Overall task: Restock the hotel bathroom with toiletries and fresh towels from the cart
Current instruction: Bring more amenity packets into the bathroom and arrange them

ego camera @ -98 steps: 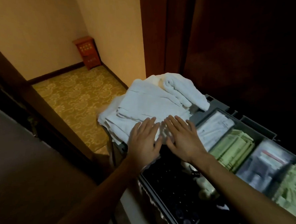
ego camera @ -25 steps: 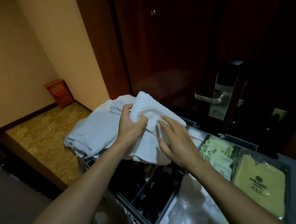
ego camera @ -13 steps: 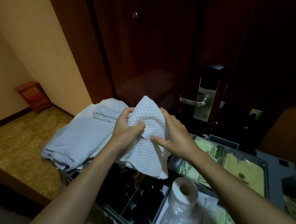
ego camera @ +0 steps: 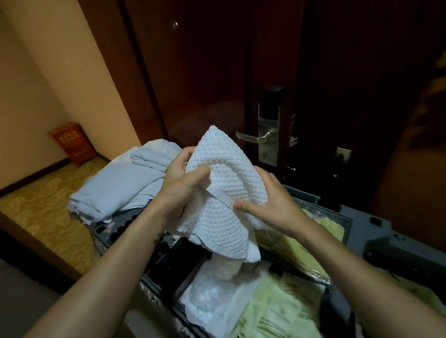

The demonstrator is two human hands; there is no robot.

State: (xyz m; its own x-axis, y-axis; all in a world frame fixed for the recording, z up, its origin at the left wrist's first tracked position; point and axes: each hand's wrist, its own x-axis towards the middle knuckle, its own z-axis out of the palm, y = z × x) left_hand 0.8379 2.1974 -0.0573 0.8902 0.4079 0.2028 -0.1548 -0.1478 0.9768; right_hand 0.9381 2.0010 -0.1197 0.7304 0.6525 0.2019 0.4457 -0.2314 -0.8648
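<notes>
A white waffle-textured towel hangs lifted above the grey cart. My left hand grips its left edge, thumb pressed over the cloth. My right hand holds the right side, thumb pinching the hem, fingers hidden behind the fabric. A pile of folded pale towels lies on the cart's far left end. Below the towel, the cart's compartments hold green toiletry packets, clear plastic-wrapped items and a yellow packet.
A dark wooden door with a metal lever handle and lock plate stands right behind the cart. A patterned yellow carpet and a small red cabinet lie at the left by the cream wall.
Both hands went from lying flat on the towel pile to lifting the waffle towel. Over the last second the towel rose slightly, and my view shifted right toward the door.
</notes>
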